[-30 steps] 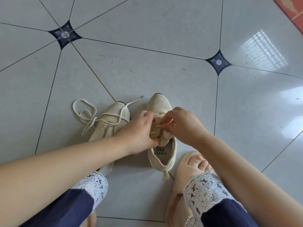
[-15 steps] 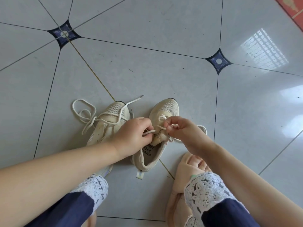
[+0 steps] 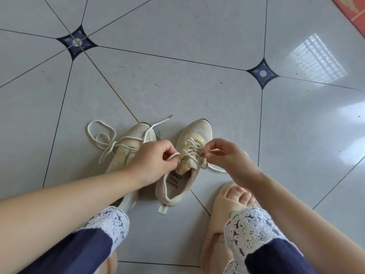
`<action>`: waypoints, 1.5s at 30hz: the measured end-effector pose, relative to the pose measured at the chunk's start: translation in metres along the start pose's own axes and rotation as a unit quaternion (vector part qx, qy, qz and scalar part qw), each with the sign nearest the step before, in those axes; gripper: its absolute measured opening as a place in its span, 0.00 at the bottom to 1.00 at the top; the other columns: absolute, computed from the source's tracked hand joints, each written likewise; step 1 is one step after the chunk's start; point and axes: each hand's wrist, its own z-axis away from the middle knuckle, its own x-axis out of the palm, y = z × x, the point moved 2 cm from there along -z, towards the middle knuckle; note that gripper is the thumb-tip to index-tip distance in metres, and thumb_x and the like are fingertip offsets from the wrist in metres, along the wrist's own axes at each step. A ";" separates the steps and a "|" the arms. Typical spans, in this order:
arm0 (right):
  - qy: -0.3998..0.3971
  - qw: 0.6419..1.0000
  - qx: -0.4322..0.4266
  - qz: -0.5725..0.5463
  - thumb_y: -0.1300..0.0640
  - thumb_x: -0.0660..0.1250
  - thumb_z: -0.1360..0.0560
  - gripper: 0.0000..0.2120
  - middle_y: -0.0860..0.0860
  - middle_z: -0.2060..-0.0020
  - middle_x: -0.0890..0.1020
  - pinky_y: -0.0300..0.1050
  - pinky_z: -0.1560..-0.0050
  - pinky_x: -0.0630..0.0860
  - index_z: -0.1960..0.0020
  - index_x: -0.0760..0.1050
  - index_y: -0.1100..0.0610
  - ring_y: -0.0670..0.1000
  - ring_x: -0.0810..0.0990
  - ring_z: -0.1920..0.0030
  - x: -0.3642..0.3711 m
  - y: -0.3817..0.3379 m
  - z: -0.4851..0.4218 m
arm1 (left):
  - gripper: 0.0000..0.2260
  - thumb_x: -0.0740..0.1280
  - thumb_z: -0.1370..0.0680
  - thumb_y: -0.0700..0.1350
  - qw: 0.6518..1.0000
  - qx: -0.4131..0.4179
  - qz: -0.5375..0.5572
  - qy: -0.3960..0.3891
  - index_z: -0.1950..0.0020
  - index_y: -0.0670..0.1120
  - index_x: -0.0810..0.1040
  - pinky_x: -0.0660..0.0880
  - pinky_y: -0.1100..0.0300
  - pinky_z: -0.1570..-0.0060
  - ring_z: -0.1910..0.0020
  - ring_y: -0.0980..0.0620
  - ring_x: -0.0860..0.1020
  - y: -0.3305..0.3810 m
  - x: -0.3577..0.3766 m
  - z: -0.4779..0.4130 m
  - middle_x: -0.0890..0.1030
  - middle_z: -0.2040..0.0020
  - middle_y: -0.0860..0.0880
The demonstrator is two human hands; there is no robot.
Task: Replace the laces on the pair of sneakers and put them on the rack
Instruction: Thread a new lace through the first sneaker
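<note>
Flanking the shoe (image 3: 197, 131), toe pointing away, our left hand (image 3: 156, 161) gripped a lace loop (image 3: 174, 155); our right hand (image 3: 227, 157) pinched a strand (image 3: 199, 153).

tiled floor (image 3: 197, 86) open ahead — sneakers (image 3: 194, 135) crowd near

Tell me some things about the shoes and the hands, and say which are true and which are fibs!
1. The left sneaker and the right sneaker both sit on the tiled floor. True.
2. The left hand holds a loop of the right sneaker's lace. True.
3. The right hand lies flat on the floor. False: it pinches the lace above the right sneaker.
4. The left sneaker's lace is tied in a neat bow. False: it trails loose onto the floor.
5. The sneakers are on a rack. False: no rack shows, and they are on the floor.
</note>
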 end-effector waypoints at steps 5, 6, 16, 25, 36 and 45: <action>0.042 0.996 0.014 0.080 0.63 0.71 0.30 0.10 0.39 0.70 0.82 0.30 0.62 0.74 0.61 0.78 0.48 0.38 0.79 0.67 0.010 0.007 -0.001 | 0.05 0.71 0.29 0.44 1.000 -0.005 -0.009 0.000 0.63 0.51 0.77 0.68 0.73 0.68 0.68 0.62 0.75 -0.003 0.001 0.000 0.79 0.68 0.56; 0.049 0.994 0.009 0.096 0.62 0.72 0.30 0.10 0.38 0.71 0.81 0.29 0.64 0.73 0.62 0.77 0.48 0.37 0.79 0.69 0.012 0.008 -0.001 | 0.04 0.71 0.30 0.44 1.000 -0.006 -0.009 0.001 0.62 0.51 0.77 0.68 0.74 0.67 0.68 0.62 0.75 -0.003 0.001 0.000 0.79 0.67 0.56; 0.083 0.986 -0.049 0.134 0.63 0.69 0.29 0.13 0.41 0.69 0.78 0.25 0.65 0.68 0.64 0.73 0.47 0.35 0.75 0.69 0.017 0.003 0.001 | 0.25 0.74 0.33 0.53 0.984 0.160 -0.043 -0.065 0.38 0.49 0.75 0.60 0.73 0.42 0.41 0.59 0.67 0.024 0.008 0.004 0.70 0.42 0.58; 0.048 0.995 -0.036 0.083 0.66 0.64 0.26 0.12 0.47 0.67 0.78 0.38 0.60 0.69 0.62 0.72 0.50 0.44 0.73 0.66 0.015 0.001 -0.001 | 0.18 0.79 0.39 0.44 0.919 0.300 -0.252 -0.038 0.52 0.41 0.81 0.76 0.58 0.55 0.58 0.46 0.79 0.021 0.010 0.012 0.81 0.52 0.45; 0.041 0.984 -0.031 0.169 0.65 0.67 0.27 0.13 0.40 0.67 0.77 0.22 0.61 0.67 0.62 0.73 0.48 0.33 0.74 0.68 0.003 -0.004 0.000 | 0.25 0.76 0.35 0.46 0.956 0.223 -0.161 -0.100 0.40 0.42 0.76 0.64 0.68 0.45 0.46 0.50 0.74 0.011 0.005 0.007 0.76 0.44 0.45; 0.123 0.974 -0.055 0.183 0.61 0.68 0.28 0.12 0.41 0.64 0.78 0.23 0.57 0.68 0.60 0.74 0.44 0.39 0.78 0.59 0.009 -0.007 0.011 | 0.18 0.70 0.31 0.40 0.986 0.110 -0.101 -0.070 0.42 0.46 0.74 0.62 0.82 0.53 0.53 0.60 0.70 0.009 -0.002 -0.003 0.73 0.49 0.54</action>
